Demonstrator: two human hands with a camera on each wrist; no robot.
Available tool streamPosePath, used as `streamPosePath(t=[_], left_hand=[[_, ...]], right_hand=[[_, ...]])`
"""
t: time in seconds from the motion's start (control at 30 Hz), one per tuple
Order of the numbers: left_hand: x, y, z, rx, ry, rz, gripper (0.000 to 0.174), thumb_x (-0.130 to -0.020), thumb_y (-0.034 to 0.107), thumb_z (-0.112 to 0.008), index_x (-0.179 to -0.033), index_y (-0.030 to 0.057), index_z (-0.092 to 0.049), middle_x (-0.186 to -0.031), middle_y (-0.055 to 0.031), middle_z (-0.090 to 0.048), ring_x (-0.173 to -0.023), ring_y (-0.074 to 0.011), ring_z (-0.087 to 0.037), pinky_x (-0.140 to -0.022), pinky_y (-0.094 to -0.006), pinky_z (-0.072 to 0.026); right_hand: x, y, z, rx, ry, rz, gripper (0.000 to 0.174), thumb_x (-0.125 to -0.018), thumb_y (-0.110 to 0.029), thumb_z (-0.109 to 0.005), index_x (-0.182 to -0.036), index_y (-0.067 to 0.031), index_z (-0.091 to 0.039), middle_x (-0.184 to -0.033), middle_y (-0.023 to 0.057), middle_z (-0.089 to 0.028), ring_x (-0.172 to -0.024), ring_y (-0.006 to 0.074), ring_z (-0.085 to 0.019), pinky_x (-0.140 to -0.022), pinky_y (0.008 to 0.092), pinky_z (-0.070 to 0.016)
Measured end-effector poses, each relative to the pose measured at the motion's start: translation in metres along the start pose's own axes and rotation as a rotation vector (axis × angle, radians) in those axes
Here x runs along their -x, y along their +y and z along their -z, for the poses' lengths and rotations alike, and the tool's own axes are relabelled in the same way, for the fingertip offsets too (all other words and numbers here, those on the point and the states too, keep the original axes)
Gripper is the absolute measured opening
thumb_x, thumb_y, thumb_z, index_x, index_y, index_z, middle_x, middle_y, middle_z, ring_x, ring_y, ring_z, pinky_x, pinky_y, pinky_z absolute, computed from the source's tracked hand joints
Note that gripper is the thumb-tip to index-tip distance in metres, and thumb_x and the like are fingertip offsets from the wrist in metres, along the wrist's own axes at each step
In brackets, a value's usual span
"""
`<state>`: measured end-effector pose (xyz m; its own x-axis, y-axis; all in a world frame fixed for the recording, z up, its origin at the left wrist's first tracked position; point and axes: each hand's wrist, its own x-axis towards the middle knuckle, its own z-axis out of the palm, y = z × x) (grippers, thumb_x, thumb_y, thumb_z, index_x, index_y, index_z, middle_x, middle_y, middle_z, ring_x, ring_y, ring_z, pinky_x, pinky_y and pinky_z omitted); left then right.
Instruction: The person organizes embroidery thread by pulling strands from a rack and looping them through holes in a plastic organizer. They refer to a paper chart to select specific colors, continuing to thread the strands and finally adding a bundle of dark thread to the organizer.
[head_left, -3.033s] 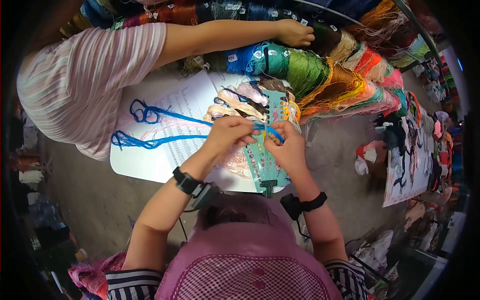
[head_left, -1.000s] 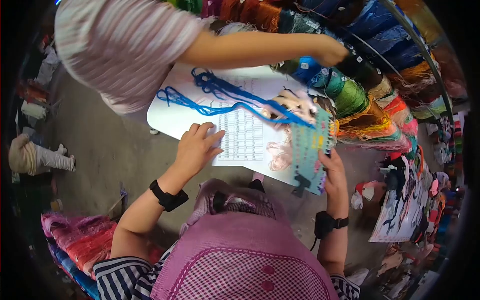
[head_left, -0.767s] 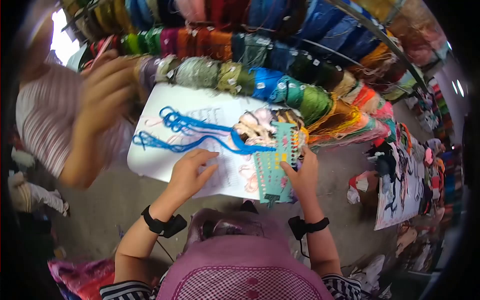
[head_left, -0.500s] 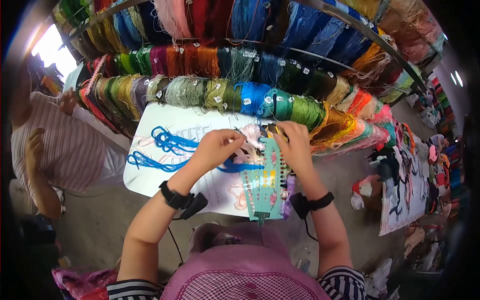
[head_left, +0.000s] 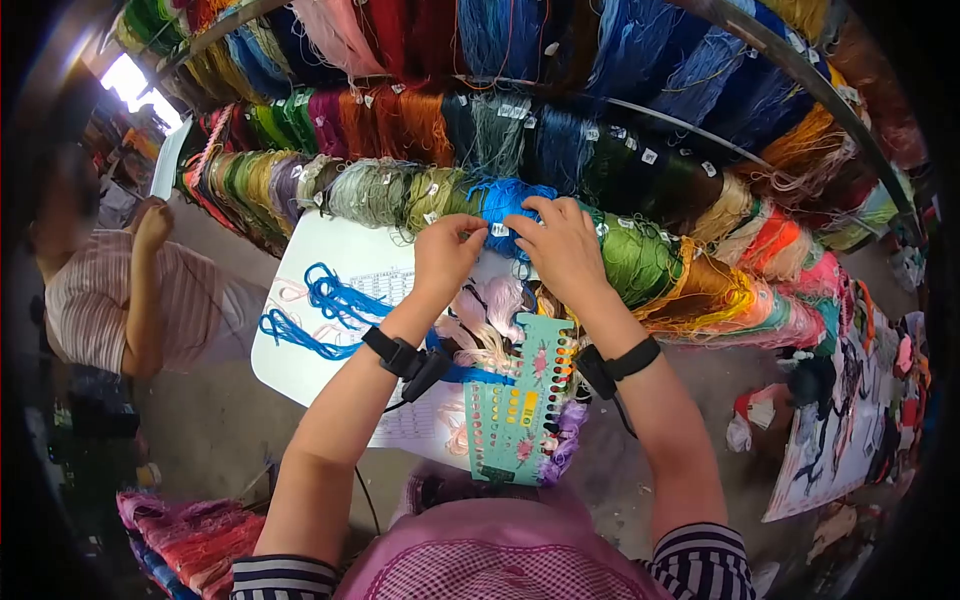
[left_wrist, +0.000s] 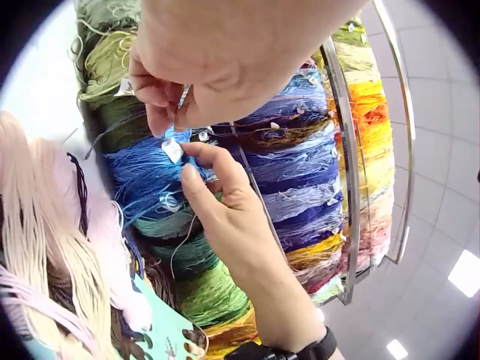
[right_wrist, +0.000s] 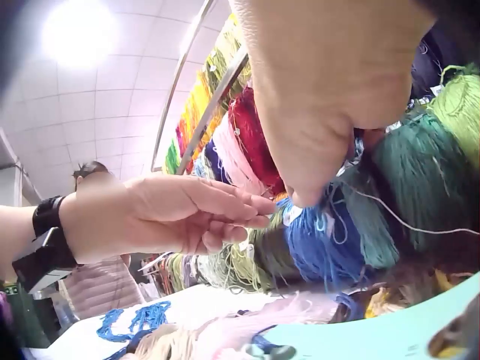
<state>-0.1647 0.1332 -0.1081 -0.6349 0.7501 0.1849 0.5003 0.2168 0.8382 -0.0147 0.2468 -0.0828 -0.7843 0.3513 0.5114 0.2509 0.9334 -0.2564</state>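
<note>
Both hands are at a blue thread hank point(head_left: 515, 195) on the rack. My left hand point(head_left: 447, 262) is at its left side, thumb and forefinger together; in the left wrist view a thin blue thread point(left_wrist: 184, 94) shows between those fingers. My right hand point(head_left: 566, 252) lies over the right part of the hank, thumb and forefinger apart, fingertips right at its white tag point(left_wrist: 172, 151). Below the hands lies a green punched thread card point(head_left: 535, 400) with yellow and pink marks, skeins strung at its edges. Long blue strands point(head_left: 340, 300) run from it across the white board.
The white board point(head_left: 290, 370) carries a printed chart point(head_left: 375, 285) and pale skeins point(head_left: 500, 300). Behind, racks of coloured hanks hang from metal rails point(head_left: 620, 105). A person in a striped top point(head_left: 95, 300) stands at the left. Another thread-covered board point(head_left: 830, 430) is at the right.
Both hands have left the card and strands on the board and moved up to the blue hank. The other person's arm has drawn back from the rack to the left.
</note>
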Motion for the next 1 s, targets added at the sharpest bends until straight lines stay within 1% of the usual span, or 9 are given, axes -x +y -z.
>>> streamPosePath(t=[0.27,0.37,0.47,0.53,0.57,0.7,0.8,0.87,1.0], left_hand=[[-0.006,0.010,-0.014,-0.241,0.156,0.007,0.012,-0.083,0.012,-0.068,-0.083,0.0008,-0.069,-0.072,-0.0089,-0.069,-0.061,-0.0146,-0.066,-0.054,-0.0280,-0.0488],[-0.009,0.009,-0.012,-0.391,0.209,-0.220,0.010,-0.082,0.011,-0.069,-0.080,0.0013,-0.068,-0.066,-0.0078,-0.066,-0.059,-0.0121,-0.063,-0.054,-0.0270,-0.0473],[-0.013,0.000,0.000,-0.079,0.028,-0.088,0.009,-0.083,0.010,-0.068,-0.080,0.0018,-0.065,-0.066,-0.0032,-0.063,-0.059,-0.0082,-0.058,-0.055,-0.0239,-0.0451],[-0.014,-0.013,0.004,0.340,-0.127,0.052,0.008,-0.082,0.008,-0.066,-0.078,0.0027,-0.062,-0.067,-0.0008,-0.060,-0.058,-0.0083,-0.055,-0.055,-0.0236,-0.0429],[-0.014,-0.019,0.004,0.380,-0.154,0.053,0.009,-0.083,0.007,-0.067,-0.079,0.0027,-0.060,-0.066,0.0029,-0.056,-0.060,-0.0041,-0.050,-0.055,-0.0199,-0.0402],[-0.009,-0.016,0.008,0.451,-0.177,0.039,0.009,-0.082,0.006,-0.067,-0.078,0.0026,-0.060,-0.067,0.0021,-0.056,-0.061,-0.0050,-0.051,-0.056,-0.0212,-0.0410],[0.000,-0.010,0.012,0.318,-0.162,-0.061,0.006,-0.084,0.005,-0.064,-0.082,0.0029,-0.059,-0.074,0.0022,-0.058,-0.065,-0.0047,-0.053,-0.059,-0.0213,-0.0422],[0.005,0.000,0.014,-0.031,0.024,-0.324,0.005,-0.082,0.003,-0.064,-0.081,0.0025,-0.059,-0.077,0.0014,-0.059,-0.066,-0.0063,-0.055,-0.059,-0.0228,-0.0435],[0.006,0.013,0.017,-0.217,0.021,-0.334,0.006,-0.082,0.004,-0.064,-0.081,0.0006,-0.059,-0.079,-0.0022,-0.060,-0.066,-0.0099,-0.057,-0.060,-0.0252,-0.0452]], right_hand=[[0.005,-0.003,0.003,0.124,-0.032,0.075,0.037,-0.074,-0.019,-0.072,-0.110,-0.0245,-0.066,-0.118,0.0034,-0.055,-0.104,0.0276,-0.048,-0.087,0.0410,-0.0400],[0.006,-0.003,0.000,0.130,-0.038,0.058,0.038,-0.073,-0.019,-0.072,-0.110,-0.0257,-0.067,-0.119,0.0031,-0.055,-0.105,0.0274,-0.048,-0.088,0.0408,-0.0396],[0.007,-0.003,0.000,0.117,-0.021,0.057,0.038,-0.073,-0.019,-0.072,-0.111,-0.0264,-0.067,-0.119,0.0029,-0.055,-0.106,0.0273,-0.047,-0.087,0.0402,-0.0394],[0.008,-0.006,0.001,0.136,0.000,0.056,0.034,-0.075,-0.019,-0.069,-0.108,-0.0250,-0.068,-0.118,0.0032,-0.056,-0.104,0.0266,-0.049,-0.086,0.0398,-0.0392],[0.008,-0.008,0.002,0.147,0.017,0.062,0.030,-0.076,-0.020,-0.066,-0.106,-0.0237,-0.069,-0.117,0.0035,-0.057,-0.102,0.0259,-0.050,-0.084,0.0394,-0.0390],[0.007,-0.016,0.002,0.182,0.023,0.044,0.032,-0.075,-0.018,-0.067,-0.106,-0.0247,-0.069,-0.117,0.0033,-0.057,-0.102,0.0263,-0.050,-0.084,0.0395,-0.0386],[0.003,-0.026,0.010,0.164,-0.074,-0.012,0.043,-0.075,-0.017,-0.071,-0.117,-0.0232,-0.064,-0.118,0.0028,-0.056,-0.109,0.0269,-0.047,-0.090,0.0422,-0.0376],[-0.006,-0.030,0.011,0.192,0.004,0.046,0.047,-0.076,-0.014,-0.067,-0.122,-0.0129,-0.059,-0.121,0.0068,-0.058,-0.116,0.0267,-0.050,-0.096,0.0449,-0.0370],[-0.011,-0.019,-0.024,0.164,0.051,0.078,0.055,-0.076,-0.011,-0.067,-0.128,-0.0067,-0.053,-0.130,0.0101,-0.056,-0.126,0.0260,-0.046,-0.104,0.0466,-0.0328]])
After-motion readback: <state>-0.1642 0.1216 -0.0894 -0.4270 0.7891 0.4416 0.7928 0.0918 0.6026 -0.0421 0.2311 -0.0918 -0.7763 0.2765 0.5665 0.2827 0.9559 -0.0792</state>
